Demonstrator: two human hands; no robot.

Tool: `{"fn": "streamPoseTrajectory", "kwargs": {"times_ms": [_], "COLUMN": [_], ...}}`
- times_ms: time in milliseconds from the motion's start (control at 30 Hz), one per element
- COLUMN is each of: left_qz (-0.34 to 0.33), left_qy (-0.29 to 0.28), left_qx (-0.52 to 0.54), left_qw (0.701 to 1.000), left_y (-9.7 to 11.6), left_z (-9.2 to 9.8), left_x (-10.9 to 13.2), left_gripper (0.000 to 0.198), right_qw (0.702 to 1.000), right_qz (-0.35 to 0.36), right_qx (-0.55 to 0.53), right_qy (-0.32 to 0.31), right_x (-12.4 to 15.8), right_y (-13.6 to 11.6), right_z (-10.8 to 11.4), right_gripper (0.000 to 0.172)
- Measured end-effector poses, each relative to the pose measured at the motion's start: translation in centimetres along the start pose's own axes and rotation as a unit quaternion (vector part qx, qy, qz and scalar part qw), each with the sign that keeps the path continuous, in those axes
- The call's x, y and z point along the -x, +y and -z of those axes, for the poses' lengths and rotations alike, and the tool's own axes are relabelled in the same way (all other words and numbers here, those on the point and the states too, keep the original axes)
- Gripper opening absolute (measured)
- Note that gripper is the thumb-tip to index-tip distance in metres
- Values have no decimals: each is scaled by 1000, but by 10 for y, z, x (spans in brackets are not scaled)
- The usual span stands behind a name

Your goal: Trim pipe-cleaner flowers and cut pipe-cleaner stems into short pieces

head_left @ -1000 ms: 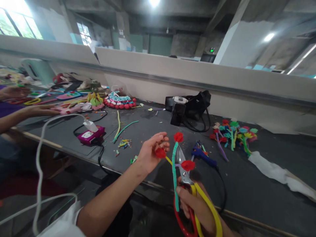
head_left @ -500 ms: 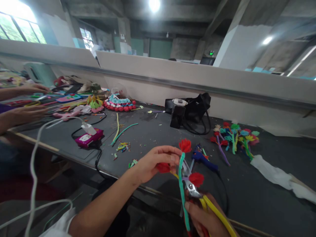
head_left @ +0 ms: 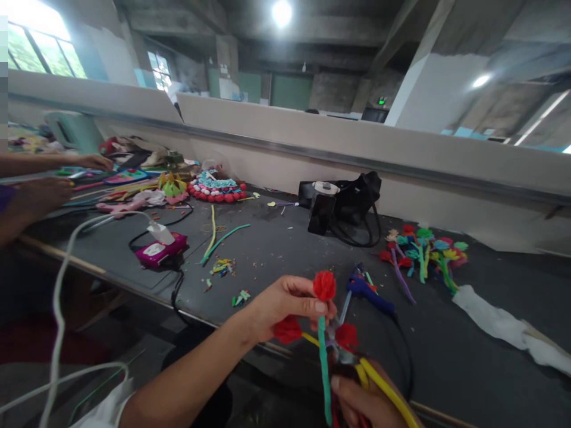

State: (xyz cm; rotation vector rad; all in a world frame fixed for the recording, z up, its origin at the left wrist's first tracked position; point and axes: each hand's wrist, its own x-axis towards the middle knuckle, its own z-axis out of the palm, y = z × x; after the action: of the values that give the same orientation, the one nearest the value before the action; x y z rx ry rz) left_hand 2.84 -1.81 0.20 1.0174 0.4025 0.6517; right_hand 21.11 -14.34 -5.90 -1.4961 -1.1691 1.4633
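My left hand (head_left: 285, 306) is closed in a pinch just under the top red pompom flower (head_left: 324, 285), gripping its teal pipe-cleaner stem (head_left: 324, 362). Two more red pompom flowers (head_left: 288, 329) sit lower on yellow stems. My right hand (head_left: 363, 401), at the bottom edge, is closed round the stems, a yellow pipe cleaner (head_left: 387, 392) and the scissors (head_left: 339, 348), whose blades show between the flowers.
A blue glue gun (head_left: 368, 291) lies just beyond my hands on the dark table (head_left: 285, 238). Finished pipe-cleaner flowers (head_left: 423, 246), a black bag (head_left: 352, 199), a magenta power strip (head_left: 160, 249) and a white cloth (head_left: 499, 324) lie around. Another person's hands (head_left: 49, 184) work at the far left.
Both hands and the flower bundle have sunk lower in view. My left hand went from loosely open beside a lower flower to a pinch on the teal stem under the top flower.
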Motion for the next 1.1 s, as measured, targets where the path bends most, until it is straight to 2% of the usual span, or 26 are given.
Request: {"fn": "streamPoseTrajectory", "kwargs": {"times_ms": [67,100,200,300,400,500,633,833,900,1000,1100], "left_qz": [5,11,28,36,41,39,38,45,32,10,0], "left_qy": [33,50,77,78,89,98,97,88,77,76,80], "left_qx": [11,15,9,1,4,5,18,0,-7,-26,-36], "left_qw": [999,999,997,996,995,994,994,995,997,997,996], "left_y": [0,-1,-3,-5,-7,-9,-13,-15,-16,-17,-17], "left_z": [-1,-1,-2,-4,-7,-8,-9,-12,-12,-10,-8], "left_x": [0,0,0,0,-1,-2,-2,-1,-1,-2,-2], "left_gripper": [27,26,27,28,29,30,31,34,33,31,27], "right_qw": [1000,1000,984,929,859,810,789,745,726,717,699], "right_qz": [12,24,75,169,247,294,320,367,374,375,385], "right_qx": [1,-5,23,174,300,343,382,457,486,506,517], "right_qy": [-19,2,157,280,334,374,360,318,310,299,312], "right_x": [-8,-10,-12,-6,0,3,2,-2,-2,-2,-1], "right_y": [3,3,2,0,-2,-4,-2,12,15,16,14], "right_z": [5,7,14,17,15,8,7,25,27,28,27], "right_gripper": [49,50,50,44,35,29,29,35,35,37,38]}}
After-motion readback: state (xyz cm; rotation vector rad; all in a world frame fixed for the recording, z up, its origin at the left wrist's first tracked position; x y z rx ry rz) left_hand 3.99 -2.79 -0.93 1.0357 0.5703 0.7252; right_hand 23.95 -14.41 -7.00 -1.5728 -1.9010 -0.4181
